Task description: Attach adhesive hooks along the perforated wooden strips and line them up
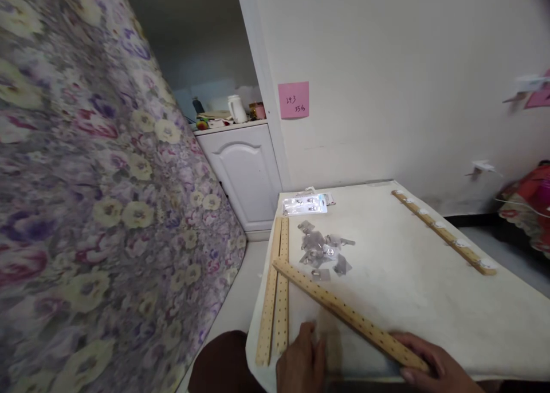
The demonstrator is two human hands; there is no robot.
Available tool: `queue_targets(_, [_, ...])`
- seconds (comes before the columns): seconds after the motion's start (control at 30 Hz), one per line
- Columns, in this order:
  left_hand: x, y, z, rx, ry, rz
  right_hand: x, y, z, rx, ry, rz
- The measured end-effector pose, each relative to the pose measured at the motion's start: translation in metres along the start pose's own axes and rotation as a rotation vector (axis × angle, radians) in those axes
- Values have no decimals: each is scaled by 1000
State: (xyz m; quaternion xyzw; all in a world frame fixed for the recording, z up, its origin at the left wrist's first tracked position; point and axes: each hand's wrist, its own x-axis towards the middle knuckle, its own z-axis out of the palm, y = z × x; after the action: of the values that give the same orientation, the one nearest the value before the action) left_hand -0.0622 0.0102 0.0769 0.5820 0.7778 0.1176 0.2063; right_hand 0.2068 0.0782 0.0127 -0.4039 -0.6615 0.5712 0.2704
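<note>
A long perforated wooden strip (344,313) lies slanted across the white table (408,267). My right hand (433,364) grips its near end at the table's front edge. My left hand (303,361) rests flat on the table just left of the strip, fingers together, holding nothing. Two more perforated strips (277,290) lie side by side along the left edge, under the slanted strip's far end. A pile of small clear packets with metal parts (324,250) sits beyond the strip.
A clear blister pack (305,204) lies at the table's far left corner. Another wooden strip with white fittings (442,232) lies along the right edge. A floral mattress (86,181) leans at left. A pink note (293,99) is on the wall; a white cabinet (244,169) stands behind.
</note>
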Motion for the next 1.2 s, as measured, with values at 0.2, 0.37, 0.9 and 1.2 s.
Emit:
queue_targets(0.2, [14,-2,5,-3,52,23,-9,4,-46,-355,77,33])
queue_targets(0.37, [31,-1,10,-9,174,117,-4,31,-69,-577,135,1])
queue_targets(0.9, [76,-25,62,113,280,194,115,-62,-4,-643,127,-214])
queue_targets(1.2, [81,-21,57,125,165,143,165,-57,46,-914,123,-186])
